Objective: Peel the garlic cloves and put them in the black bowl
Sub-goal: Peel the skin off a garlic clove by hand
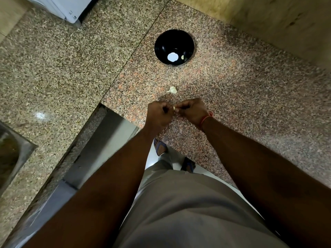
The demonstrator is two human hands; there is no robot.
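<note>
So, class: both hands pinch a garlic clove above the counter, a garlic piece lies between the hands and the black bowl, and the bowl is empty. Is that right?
Not quite. The black bowl is not empty: the head view shows one pale clove inside it. The rest holds: left hand and right hand pinch a clove, and a garlic piece lies between.

left hand [157,113] and right hand [190,110] curled, fingertips meeting

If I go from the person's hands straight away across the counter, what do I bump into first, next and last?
Clove pinched between the left hand and right hand → garlic piece lying on the counter → black bowl, with one clove inside.
</note>
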